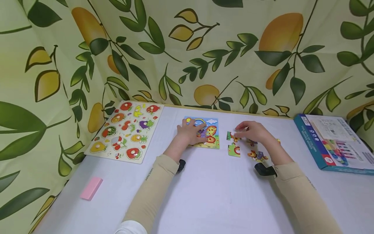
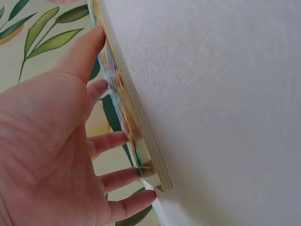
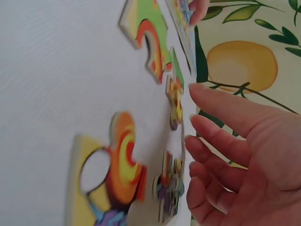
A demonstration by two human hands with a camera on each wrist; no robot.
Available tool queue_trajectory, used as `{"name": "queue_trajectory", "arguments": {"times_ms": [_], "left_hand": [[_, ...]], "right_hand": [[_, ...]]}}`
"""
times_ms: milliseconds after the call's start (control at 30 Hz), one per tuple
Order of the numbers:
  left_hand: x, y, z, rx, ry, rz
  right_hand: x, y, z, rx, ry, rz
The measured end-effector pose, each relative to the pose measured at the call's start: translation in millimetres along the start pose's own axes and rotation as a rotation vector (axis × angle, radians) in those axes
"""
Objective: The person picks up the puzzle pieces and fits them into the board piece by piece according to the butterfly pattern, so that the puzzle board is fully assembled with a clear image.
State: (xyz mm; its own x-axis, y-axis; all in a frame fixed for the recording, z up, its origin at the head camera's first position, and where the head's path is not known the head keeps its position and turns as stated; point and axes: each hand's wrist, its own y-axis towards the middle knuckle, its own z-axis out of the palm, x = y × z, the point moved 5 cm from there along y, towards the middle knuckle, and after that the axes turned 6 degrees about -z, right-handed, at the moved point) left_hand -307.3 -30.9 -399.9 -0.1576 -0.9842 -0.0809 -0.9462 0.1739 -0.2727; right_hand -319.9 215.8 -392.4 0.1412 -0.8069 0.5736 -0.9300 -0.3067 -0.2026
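A square jigsaw puzzle (image 1: 213, 129) with a butterfly, a rainbow and clouds lies near the back of the table. My left hand (image 1: 190, 132) rests over its left part, fingers spread; in the left wrist view the fingertips (image 2: 120, 180) touch the puzzle's face. To its right, my right hand (image 1: 253, 132) hovers over loose puzzle pieces with its fingers loosely bent. The right wrist view shows that hand (image 3: 235, 150) beside a small orange-yellow piece (image 3: 175, 101), with nothing visible in its grasp. A green piece with an orange arc (image 1: 233, 150) and a butterfly-patterned piece (image 1: 257, 156) lie nearby.
A fruit peg board (image 1: 152, 130) lies at the left, with a pink block (image 1: 92, 188) in front of it. On the right is a flat toy box (image 1: 336, 139). A fruit-and-leaf patterned curtain (image 1: 204, 65) hangs along the table's back and left edges.
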Motion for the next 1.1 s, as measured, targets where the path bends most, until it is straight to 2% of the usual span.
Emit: {"name": "queue_trajectory", "arguments": {"times_ms": [133,300,433,533,633,733,833,967,1100], "left_hand": [[2.9,-1.4,-0.4,-0.015,-0.009,-0.016],[6.5,-3.1,-1.8,-0.032,-0.061,-0.023],[12.4,-5.5,-2.7,-0.044,-0.221,-0.016],[17.8,-9.1,-2.6,-0.049,-0.36,0.012],[24.1,-15.1,-1.6,-0.036,-0.439,0.039],[32.0,-23.6,0.1,0.004,-0.461,0.039],[39.6,-31.7,2.8,0.052,-0.471,0.035],[45.0,-36.5,7.9,0.092,-0.472,0.074],[47.9,-37.3,11.4,0.096,-0.477,0.097]], "right_hand": [[-4.5,-3.7,4.3,0.033,-0.009,-0.017],[-4.8,-2.6,7.6,0.023,-0.004,-0.027],[-2.4,-2.9,8.4,0.021,0.011,-0.018],[-0.5,-4.1,8.0,0.014,0.034,-0.014],[1.7,-4.9,4.8,-0.026,0.068,-0.025],[8.4,-3.5,1.5,-0.09,0.151,-0.039],[21.7,2.8,5.0,-0.122,0.291,-0.036],[49.0,19.3,26.0,-0.097,0.467,-0.022],[77.7,37.0,51.4,-0.063,0.501,-0.035]]}}
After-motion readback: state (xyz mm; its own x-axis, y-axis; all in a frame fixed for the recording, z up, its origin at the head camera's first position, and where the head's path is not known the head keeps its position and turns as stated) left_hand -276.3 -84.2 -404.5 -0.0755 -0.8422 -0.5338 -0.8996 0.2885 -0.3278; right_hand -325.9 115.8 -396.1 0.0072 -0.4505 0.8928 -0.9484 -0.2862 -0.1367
